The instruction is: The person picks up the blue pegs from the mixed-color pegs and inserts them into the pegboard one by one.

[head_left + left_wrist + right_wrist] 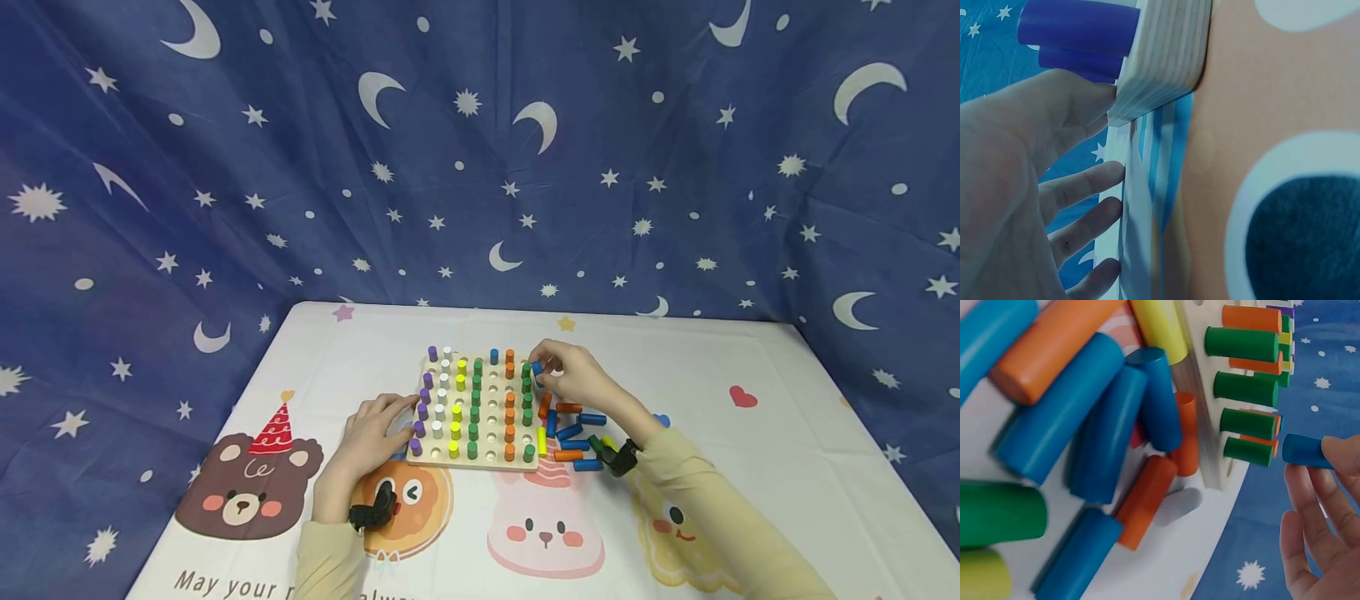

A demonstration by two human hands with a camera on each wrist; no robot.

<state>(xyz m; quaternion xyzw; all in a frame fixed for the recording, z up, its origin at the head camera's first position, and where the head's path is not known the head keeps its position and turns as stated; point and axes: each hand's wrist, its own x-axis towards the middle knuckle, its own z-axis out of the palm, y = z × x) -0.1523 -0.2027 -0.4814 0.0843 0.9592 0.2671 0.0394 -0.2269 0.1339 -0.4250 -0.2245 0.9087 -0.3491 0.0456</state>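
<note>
My right hand (577,373) pinches a blue peg (1304,450) between thumb and fingers, above the far right side of a wooden peg board (472,464). My left hand (372,432) rests against the board's left edge. In the left wrist view, the thumb touches the board's side near two purple pegs (1079,25), and the other fingers are spread and fairly straight. Columns of purple, white, yellow, green and orange pegs stand upright in the board. One blue peg (494,357) stands at the far end of a column of bare holes.
Right of the board lies a loose pile of pegs, with blue pegs (570,432), orange pegs (568,407), a yellow peg (542,442) and a green peg (1000,514). A printed white cloth (697,367) covers the table. Behind it hangs a blue curtain (480,208) with moons and stars.
</note>
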